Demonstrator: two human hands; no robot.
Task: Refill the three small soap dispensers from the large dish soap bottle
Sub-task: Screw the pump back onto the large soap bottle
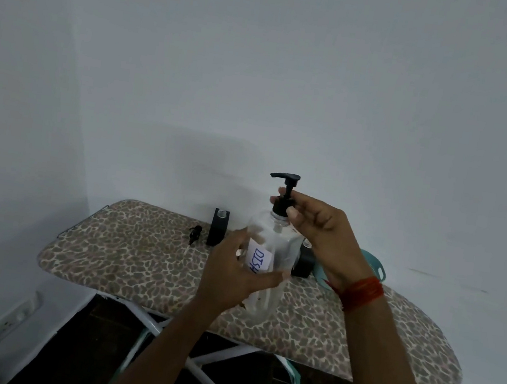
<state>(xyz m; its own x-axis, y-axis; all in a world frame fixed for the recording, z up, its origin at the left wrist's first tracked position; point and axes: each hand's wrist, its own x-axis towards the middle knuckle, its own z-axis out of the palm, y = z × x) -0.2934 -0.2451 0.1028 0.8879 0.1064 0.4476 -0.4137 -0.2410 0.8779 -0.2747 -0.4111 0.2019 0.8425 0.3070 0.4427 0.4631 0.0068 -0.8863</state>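
Seemingly early on: left hand (235, 274) clasps the soap bottle (268, 259), right hand (315, 229) fingers pinch its pump collar (283, 204), one open dispenser (218, 227) waits at ten o'clock, nothing visibly poured.

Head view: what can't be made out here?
- Third small dispenser: not seen; only two black ones show, the second half hidden behind the large bottle.
- Soap level: the clear bottle is too dim to tell.
- Teal basin: mostly behind the right hand.
- Label: partly covered by the left hand.
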